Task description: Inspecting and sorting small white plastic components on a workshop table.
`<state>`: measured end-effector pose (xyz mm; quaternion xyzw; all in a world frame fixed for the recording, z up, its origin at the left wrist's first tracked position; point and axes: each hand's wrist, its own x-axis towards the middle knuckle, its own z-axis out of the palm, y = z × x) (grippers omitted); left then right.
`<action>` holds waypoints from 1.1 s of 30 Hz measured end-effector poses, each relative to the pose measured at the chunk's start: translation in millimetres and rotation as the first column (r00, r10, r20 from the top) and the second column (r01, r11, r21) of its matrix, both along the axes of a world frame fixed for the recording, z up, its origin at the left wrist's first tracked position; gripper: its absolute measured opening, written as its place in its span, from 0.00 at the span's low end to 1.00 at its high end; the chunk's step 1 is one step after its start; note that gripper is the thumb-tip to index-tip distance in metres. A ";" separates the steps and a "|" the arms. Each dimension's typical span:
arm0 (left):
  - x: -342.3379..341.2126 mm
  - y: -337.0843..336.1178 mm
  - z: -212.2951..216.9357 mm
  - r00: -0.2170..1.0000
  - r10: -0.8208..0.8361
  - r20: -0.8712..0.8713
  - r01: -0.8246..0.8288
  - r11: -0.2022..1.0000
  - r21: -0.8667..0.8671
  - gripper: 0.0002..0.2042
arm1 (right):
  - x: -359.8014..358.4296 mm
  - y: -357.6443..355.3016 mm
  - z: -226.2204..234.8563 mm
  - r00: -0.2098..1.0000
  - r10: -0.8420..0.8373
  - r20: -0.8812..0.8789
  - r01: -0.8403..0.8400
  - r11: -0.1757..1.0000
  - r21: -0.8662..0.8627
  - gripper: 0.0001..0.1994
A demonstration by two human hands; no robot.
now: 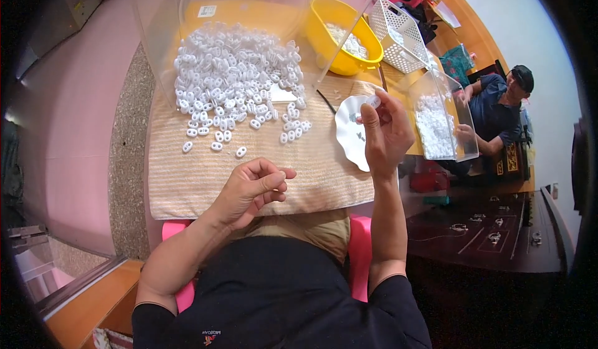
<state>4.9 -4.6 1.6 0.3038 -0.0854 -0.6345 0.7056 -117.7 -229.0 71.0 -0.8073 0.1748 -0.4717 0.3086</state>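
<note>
My right hand [389, 131] pinches a small white plastic piece [373, 101] between thumb and fingertips. It is raised over the right side of a white scallop-edged dish [346, 134], in which a few small dark bits lie. My left hand [252, 190] hovers over the striped towel [330, 187], fingers curled and thumb drawn in against them. Whether anything tiny is between those fingertips I cannot make out. Beyond it, a big heap of white oval two-hole plastic pieces [230, 68] spills out of a clear plastic bin [249, 0] onto the towel.
A yellow basin [346, 65] with white pieces and a white perforated basket [398, 34] stand at the back right. Nearer is a clear box [461, 118] of white pieces, with another person [495, 109] reaching to it. A dark tabletop [486, 230] lies at the right.
</note>
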 end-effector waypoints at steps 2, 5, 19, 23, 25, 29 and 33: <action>0.4 0.0 0.7 1.000 0.001 0.001 -0.001 1.000 0.002 0.05 | 1.7 -0.9 0.7 1.000 0.001 0.006 -0.001 1.000 -0.020 0.13; 0.8 0.7 1.4 1.000 0.006 0.002 -0.006 1.000 0.006 0.05 | 4.0 -0.7 0.2 1.000 -0.013 -0.002 0.013 0.999 -0.044 0.14; 0.6 0.7 0.9 1.000 0.010 -0.002 -0.010 1.000 0.007 0.04 | 4.8 -4.7 -3.7 0.996 -0.033 0.083 0.027 0.997 0.078 0.14; 0.7 0.9 1.2 1.000 0.013 0.004 -0.013 1.000 0.001 0.04 | 3.4 -6.5 -6.3 0.995 -0.031 0.091 0.021 0.995 0.102 0.14; 0.8 0.7 1.4 1.000 0.018 0.004 -0.018 1.000 0.005 0.04 | 2.7 -7.1 -7.6 0.996 -0.044 0.074 0.037 0.994 0.102 0.14; 0.9 0.2 1.6 1.000 0.017 -0.002 -0.017 1.000 0.008 0.03 | 0.4 -8.7 -10.9 0.996 -0.043 0.081 0.033 0.993 0.116 0.14; 0.9 0.3 0.3 1.000 0.017 -0.005 -0.017 1.000 0.005 0.03 | -0.4 -8.0 -11.1 0.995 -0.046 0.085 0.035 0.991 0.130 0.13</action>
